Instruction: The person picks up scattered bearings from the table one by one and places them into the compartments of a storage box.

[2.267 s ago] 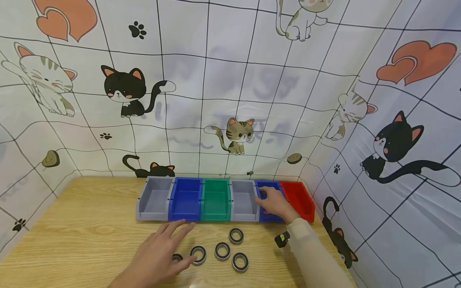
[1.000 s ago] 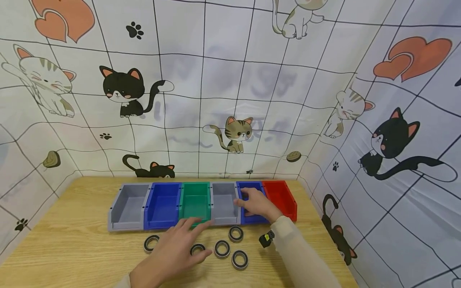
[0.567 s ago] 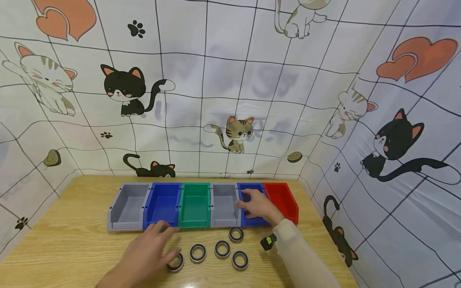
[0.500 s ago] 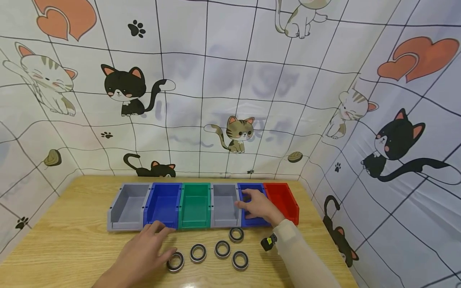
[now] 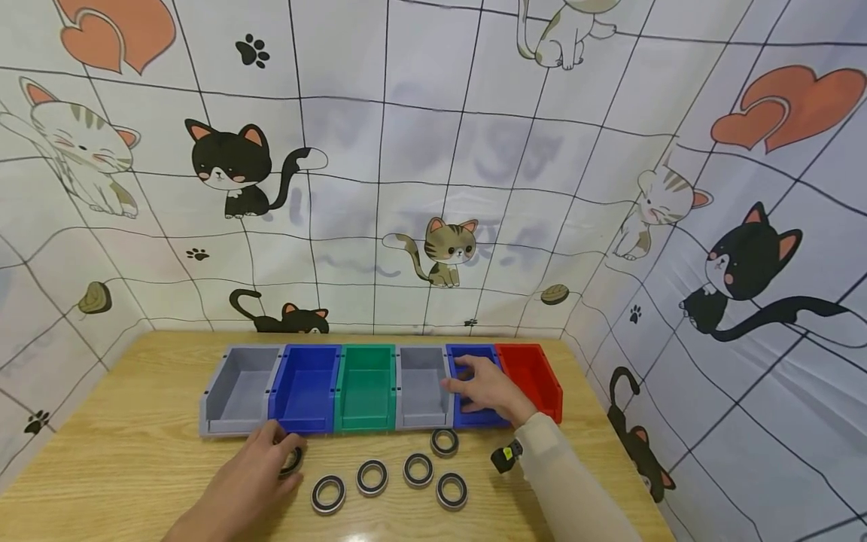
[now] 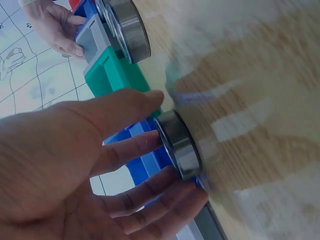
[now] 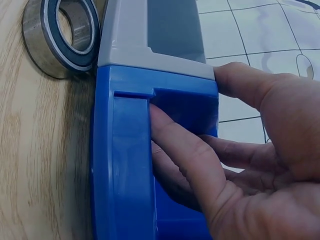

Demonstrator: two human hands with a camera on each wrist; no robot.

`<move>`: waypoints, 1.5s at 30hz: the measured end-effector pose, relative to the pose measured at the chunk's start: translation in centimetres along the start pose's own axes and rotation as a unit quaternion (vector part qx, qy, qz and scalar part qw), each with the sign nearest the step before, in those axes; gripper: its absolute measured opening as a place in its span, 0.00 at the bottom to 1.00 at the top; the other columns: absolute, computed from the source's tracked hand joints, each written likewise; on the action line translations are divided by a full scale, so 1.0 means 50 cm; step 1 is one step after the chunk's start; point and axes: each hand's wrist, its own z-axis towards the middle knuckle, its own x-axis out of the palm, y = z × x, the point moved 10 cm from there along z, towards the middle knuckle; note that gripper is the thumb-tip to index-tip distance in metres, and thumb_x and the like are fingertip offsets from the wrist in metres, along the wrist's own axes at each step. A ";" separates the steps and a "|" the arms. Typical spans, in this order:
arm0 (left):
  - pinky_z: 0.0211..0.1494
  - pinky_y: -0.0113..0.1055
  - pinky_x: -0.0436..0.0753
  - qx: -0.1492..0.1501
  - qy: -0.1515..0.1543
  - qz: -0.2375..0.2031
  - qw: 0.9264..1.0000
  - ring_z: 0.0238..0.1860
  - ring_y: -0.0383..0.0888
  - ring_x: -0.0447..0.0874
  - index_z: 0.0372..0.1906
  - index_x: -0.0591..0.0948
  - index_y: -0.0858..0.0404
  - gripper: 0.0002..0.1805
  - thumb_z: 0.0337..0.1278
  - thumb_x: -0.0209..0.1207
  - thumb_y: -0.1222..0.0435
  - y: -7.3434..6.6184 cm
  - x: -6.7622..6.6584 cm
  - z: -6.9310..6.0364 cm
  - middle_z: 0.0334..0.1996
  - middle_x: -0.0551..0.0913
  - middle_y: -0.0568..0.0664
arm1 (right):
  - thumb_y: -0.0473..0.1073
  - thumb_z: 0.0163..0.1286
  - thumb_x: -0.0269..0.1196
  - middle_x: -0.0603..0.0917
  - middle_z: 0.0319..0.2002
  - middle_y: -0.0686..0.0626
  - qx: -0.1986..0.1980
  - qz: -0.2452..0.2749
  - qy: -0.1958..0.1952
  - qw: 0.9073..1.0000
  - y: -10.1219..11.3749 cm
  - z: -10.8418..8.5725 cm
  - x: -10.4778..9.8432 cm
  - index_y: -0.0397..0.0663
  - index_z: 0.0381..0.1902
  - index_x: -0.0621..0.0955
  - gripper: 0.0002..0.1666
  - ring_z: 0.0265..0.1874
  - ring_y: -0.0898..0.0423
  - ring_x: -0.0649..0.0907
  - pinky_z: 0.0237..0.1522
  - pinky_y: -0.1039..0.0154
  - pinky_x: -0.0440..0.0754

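Note:
In the head view my left hand (image 5: 250, 470) is around a ball bearing (image 5: 293, 461) in front of the left bins. The left wrist view shows this bearing (image 6: 179, 145) lying flat, a small gap from the thumb; the other fingers are loosely bent at its far side. My right hand (image 5: 488, 390) is at the blue bin (image 7: 127, 165) beside the red one. Its digits straddle the wall shared with the grey bin (image 5: 423, 388), one tip inside the blue bin, and appear to pinch that wall.
Several more bearings (image 5: 372, 478) lie on the wooden table (image 5: 135, 421) in front of the joined bins. The row also has a green bin (image 5: 366, 388), a red bin (image 5: 531, 384), and another grey and blue bin at left. A cat-print cloth (image 5: 352, 165) hangs behind.
The bin row has shifted left since the first frame, with my right hand. My left hand passed over the bearings, then moved left to the leftmost one. The right hand has barely moved in the last second.

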 end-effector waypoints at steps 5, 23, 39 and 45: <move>0.46 0.40 0.85 0.012 -0.007 -0.027 1.000 0.43 0.39 0.75 0.55 0.92 0.56 0.18 0.62 0.85 0.67 0.002 -0.002 0.003 0.43 0.79 0.47 | 0.47 0.81 0.78 0.81 0.75 0.27 0.004 0.005 0.000 1.000 0.002 0.002 -0.001 0.36 0.90 0.69 0.50 0.57 0.39 0.96 0.51 0.44 1.00; 0.43 0.39 0.84 0.030 -0.014 -0.036 0.999 0.41 0.39 0.75 0.51 0.92 0.55 0.18 0.59 0.84 0.71 0.003 -0.005 0.005 0.41 0.80 0.48 | 0.47 0.80 0.80 0.83 0.74 0.27 0.013 0.023 -0.006 1.000 -0.011 0.001 0.000 0.37 0.90 0.69 0.50 0.57 0.40 0.96 0.52 0.41 0.99; 0.40 0.33 0.82 0.029 -0.018 -0.069 0.997 0.39 0.37 0.74 0.50 0.91 0.54 0.16 0.62 0.83 0.70 -0.002 -0.018 0.009 0.40 0.80 0.47 | 0.45 0.78 0.81 0.84 0.70 0.27 0.015 0.044 -0.002 0.999 -0.010 0.003 -0.004 0.35 0.89 0.70 0.51 0.52 0.40 0.97 0.50 0.40 1.00; 0.39 0.33 0.83 0.050 -0.069 -0.061 0.994 0.39 0.38 0.75 0.48 0.91 0.56 0.17 0.58 0.84 0.70 -0.005 -0.048 0.008 0.40 0.79 0.48 | 0.45 0.77 0.82 0.86 0.69 0.28 0.016 0.049 -0.002 0.999 -0.014 0.006 -0.004 0.36 0.88 0.71 0.51 0.53 0.41 0.97 0.50 0.41 1.00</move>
